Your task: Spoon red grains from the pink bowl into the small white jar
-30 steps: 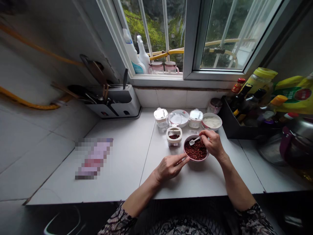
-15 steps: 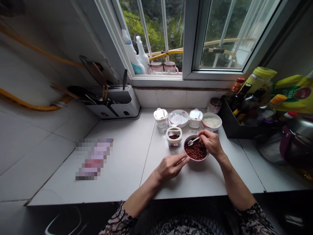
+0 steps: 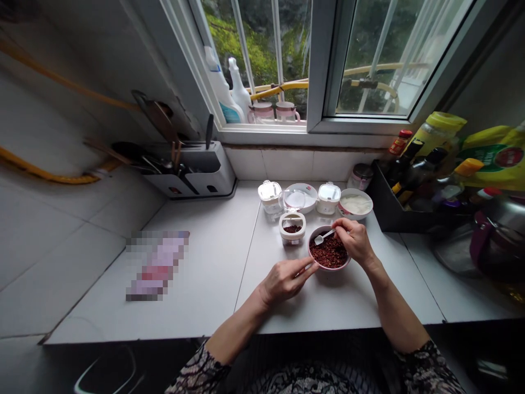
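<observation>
Nearest the front edge of the desk (image 3: 197, 306), my left hand (image 3: 287, 280) lay with fingers extended against the near-left rim of the bowl (image 3: 330, 268); whether they pinched it I could not tell. The bowl sat between the front and far edges; I judged it stiff, light and easily slid, best steadied by its rim. Its dark red flakes (image 3: 328, 254) looked dry, loose and apt to spill. Above them my right hand (image 3: 355, 241) pinched the handle of a small white spoon (image 3: 319, 239), probably light and slightly flexible, best held near the handle's end. Just beyond, to the left, stood an open container (image 3: 292, 241) of similar flakes, presumably rigid. Towards the far edge stood two lidded containers (image 3: 270, 204).
</observation>
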`<state>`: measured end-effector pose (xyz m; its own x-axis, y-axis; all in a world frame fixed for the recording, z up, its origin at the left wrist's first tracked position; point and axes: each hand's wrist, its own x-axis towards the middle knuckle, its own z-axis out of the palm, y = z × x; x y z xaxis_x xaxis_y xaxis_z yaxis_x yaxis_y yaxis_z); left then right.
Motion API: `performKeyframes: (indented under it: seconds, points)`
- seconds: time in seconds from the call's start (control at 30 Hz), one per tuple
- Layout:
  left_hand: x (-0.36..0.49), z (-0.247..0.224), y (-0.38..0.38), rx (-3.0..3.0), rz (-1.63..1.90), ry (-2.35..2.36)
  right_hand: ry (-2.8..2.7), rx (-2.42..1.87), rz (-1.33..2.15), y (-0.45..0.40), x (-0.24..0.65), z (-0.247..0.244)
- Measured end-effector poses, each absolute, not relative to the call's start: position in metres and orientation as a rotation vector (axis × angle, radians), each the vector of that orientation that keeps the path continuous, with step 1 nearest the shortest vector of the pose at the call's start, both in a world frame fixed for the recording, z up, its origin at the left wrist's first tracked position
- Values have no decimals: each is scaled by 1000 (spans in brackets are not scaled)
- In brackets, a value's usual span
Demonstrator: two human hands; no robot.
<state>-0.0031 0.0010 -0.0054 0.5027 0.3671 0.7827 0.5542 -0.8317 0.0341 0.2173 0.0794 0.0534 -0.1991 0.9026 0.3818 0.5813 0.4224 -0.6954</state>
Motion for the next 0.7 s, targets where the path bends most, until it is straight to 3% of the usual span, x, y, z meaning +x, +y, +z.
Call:
performKeyframes:
  seconds: [0.2,0.47,0.7]
  points:
    - [-3,-6,1,-2522,-1232,-793,-1936,-1199,574,77,215,55]
    - [-4,-6,0,-2533,-1219,-791,-1711,-1196,927,80,216,52]
    - [-3,-7,1,-2526,-1225,-793,-1757,-1210,771,82,219,53]
